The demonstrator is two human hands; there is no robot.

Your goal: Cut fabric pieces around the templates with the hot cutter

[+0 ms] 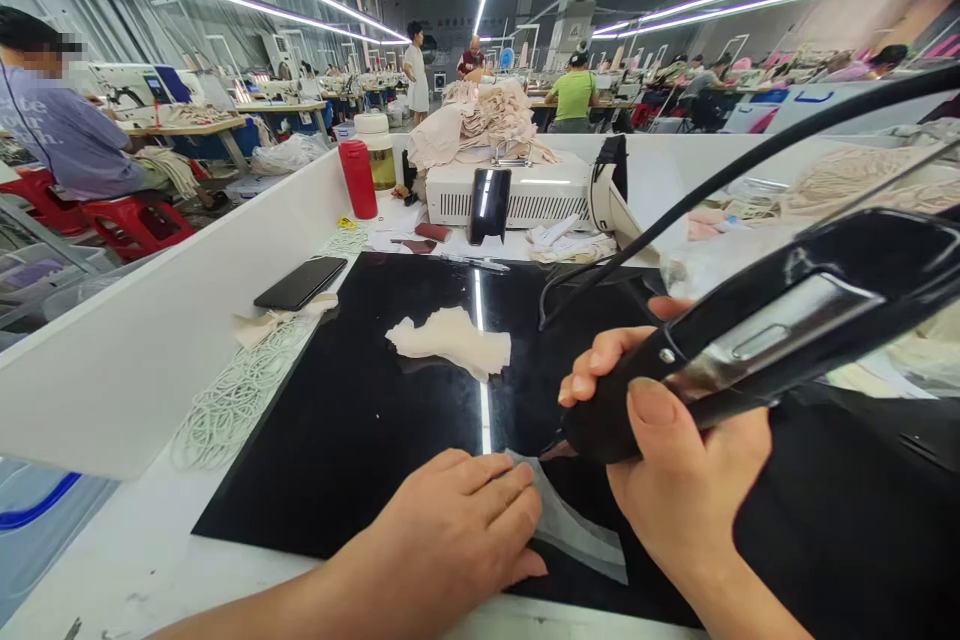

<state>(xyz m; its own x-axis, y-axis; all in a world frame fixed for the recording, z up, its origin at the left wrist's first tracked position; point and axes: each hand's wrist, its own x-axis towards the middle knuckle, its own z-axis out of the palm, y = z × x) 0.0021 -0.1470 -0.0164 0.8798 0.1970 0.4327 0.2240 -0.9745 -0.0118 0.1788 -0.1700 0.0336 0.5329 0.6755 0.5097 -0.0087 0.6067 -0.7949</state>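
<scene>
**Right hand (667,450) wrapped around one black tool (750,340), left hand (465,520) flat upon one grey strip (574,525)**

In the head view, the only one, your two hands work close together. Your right fingers are curled firmly about the tool, whose tip points down near the strip's edge; whether it touches, I cannot tell. Your left hand grasps nothing: its fingers lie extended and together, the tips resting on the strip, which reaches from under them toward your right wrist, upon one black board (337,400).

Of containers, I count three near your workplace. Far beyond your left hand stand one jar (382,168) with white lid, holding yellowish liquid, and, touching or nearly so, one red bottle (358,180), whose inside is hidden. At far left of your left hand is one translucent bin (30,560) with blue handle; its content is unclear.

Beyond your left hand lies one cream cloth piece (454,340); farther, one heap of beige cloth (487,120) rests on one white machine (450,198).
</scene>
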